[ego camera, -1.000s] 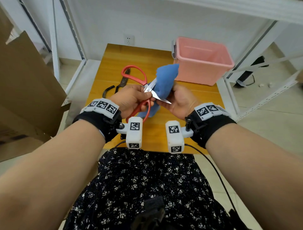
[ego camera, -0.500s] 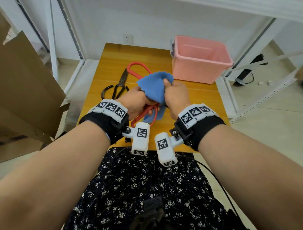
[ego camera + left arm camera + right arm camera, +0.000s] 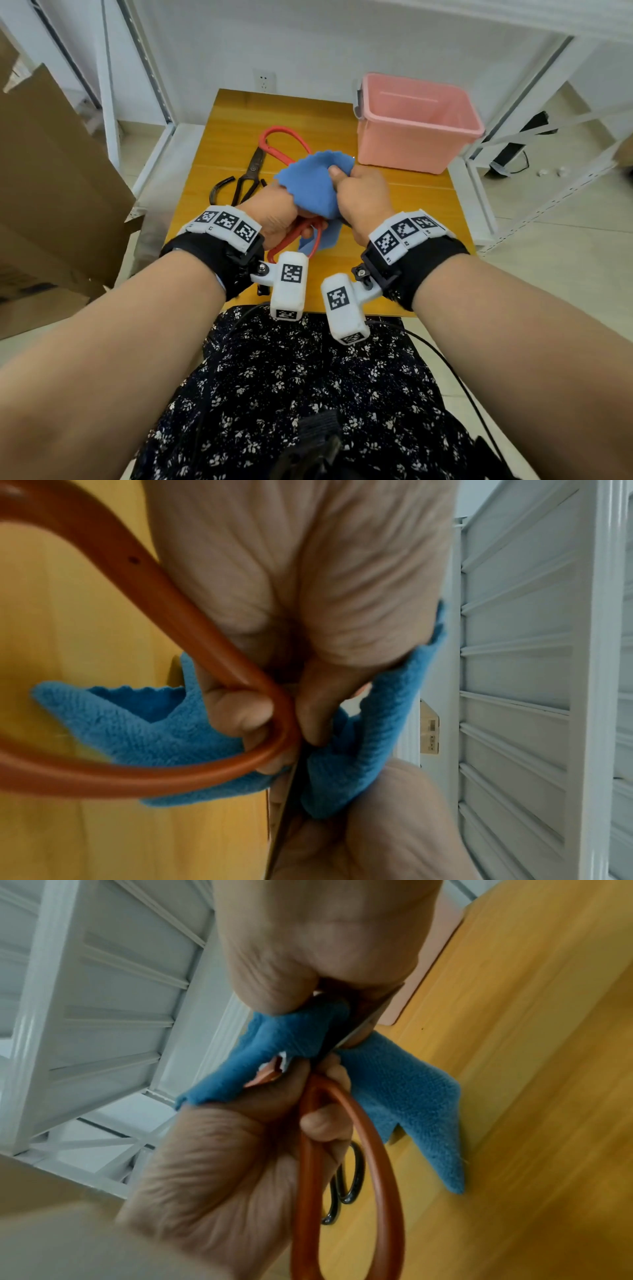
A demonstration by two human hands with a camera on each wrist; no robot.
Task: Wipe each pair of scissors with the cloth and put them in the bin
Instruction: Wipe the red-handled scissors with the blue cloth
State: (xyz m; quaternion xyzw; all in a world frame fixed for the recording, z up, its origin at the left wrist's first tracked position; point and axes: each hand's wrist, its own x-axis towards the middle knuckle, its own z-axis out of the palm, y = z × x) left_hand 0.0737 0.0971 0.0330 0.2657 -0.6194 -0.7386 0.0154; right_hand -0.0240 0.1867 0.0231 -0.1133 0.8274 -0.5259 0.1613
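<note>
My left hand [image 3: 298, 222] grips the red-handled scissors [image 3: 310, 236] by the near loop; their other loop [image 3: 284, 137] sticks out toward the far side. My right hand [image 3: 346, 185] holds the blue cloth [image 3: 315, 185] bunched around the blades, which are hidden in the head view. The left wrist view shows fingers [image 3: 240, 712] curled round the red handle [image 3: 212, 656], the cloth [image 3: 137, 737] and a blade edge [image 3: 286, 818]. In the right wrist view the cloth [image 3: 404, 1096] wraps the blade beside the red handle [image 3: 342, 1150]. The pink bin [image 3: 376, 144] stands at the table's far right.
A black pair of scissors [image 3: 250, 174] lies on the wooden table [image 3: 222, 137] to the left of my hands, also seen as black scissors [image 3: 349, 1177]. Cardboard [image 3: 51, 171] leans at the left, and white shelving frames [image 3: 496, 147] flank the table.
One second ago the blade tip was bare beside the cloth. My right hand has since pulled the cloth over the blades and both hands have closed together; little differs from half a second ago.
</note>
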